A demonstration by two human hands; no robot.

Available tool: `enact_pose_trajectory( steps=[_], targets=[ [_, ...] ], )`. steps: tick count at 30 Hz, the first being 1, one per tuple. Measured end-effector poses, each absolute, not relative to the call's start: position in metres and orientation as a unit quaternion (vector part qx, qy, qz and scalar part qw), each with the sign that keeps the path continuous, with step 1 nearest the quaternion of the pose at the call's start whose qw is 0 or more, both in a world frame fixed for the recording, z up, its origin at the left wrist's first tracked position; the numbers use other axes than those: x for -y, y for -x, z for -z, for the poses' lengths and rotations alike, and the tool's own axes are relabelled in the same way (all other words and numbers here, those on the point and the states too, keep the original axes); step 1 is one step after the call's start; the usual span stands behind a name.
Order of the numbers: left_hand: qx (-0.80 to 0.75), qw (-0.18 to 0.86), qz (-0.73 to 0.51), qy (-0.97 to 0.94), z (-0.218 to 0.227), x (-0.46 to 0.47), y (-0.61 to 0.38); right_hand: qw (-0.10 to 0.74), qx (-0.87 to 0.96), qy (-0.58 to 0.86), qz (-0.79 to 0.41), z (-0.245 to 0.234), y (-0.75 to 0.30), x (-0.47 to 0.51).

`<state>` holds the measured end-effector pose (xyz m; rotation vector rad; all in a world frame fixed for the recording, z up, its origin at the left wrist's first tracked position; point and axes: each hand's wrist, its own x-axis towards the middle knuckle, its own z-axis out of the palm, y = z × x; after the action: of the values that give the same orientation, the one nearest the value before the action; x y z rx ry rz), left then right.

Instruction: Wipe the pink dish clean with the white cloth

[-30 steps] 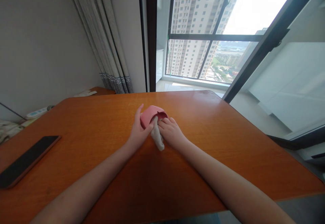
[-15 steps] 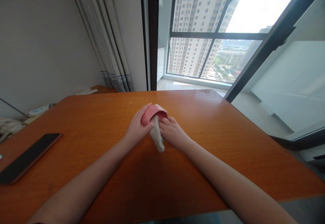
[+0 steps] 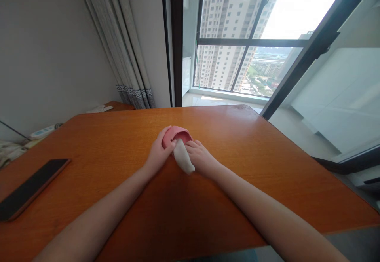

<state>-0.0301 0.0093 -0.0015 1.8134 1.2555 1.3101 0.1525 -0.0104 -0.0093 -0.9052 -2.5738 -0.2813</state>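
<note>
Near the middle of the orange table point(image 3: 267, 167), the left hand point(image 3: 158, 155) cups a pink bowl point(image 3: 175, 134) tipped on its side, fingers curled over its back. The right hand point(image 3: 202, 157) pinches a white cloth point(image 3: 183, 160) at the bowl's mouth. Bare tabletop lies all around; 1 dark phone point(image 3: 29, 188) sits well apart by the left edge.
</note>
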Motion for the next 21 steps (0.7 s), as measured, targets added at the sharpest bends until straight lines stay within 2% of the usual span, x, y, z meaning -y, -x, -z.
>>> enact_pose_trajectory(
  steps=[5, 13, 18, 21],
  targets=[
    [-0.469, 0.261, -0.472, -0.699, -0.004, -0.013, 0.034, 0.173, 0.912, 0.349, 0.131, -0.003, -0.159, 0.013],
    [-0.459, 0.268, -0.447, -0.720, -0.001, -0.001, 0.023, 0.179, 0.866, 0.431, 0.180, 0.015, -0.147, 0.015],
    [-0.482, 0.285, -0.482, -0.673, -0.004, 0.002, 0.021, 0.171, 0.891, 0.409, 0.101, 0.012, -0.142, 0.021],
    [-0.479, 0.311, -0.495, -0.655, -0.002, -0.001, 0.022, 0.221, 0.895, 0.388, 0.005, 0.009, -0.142, 0.022]
  ],
)
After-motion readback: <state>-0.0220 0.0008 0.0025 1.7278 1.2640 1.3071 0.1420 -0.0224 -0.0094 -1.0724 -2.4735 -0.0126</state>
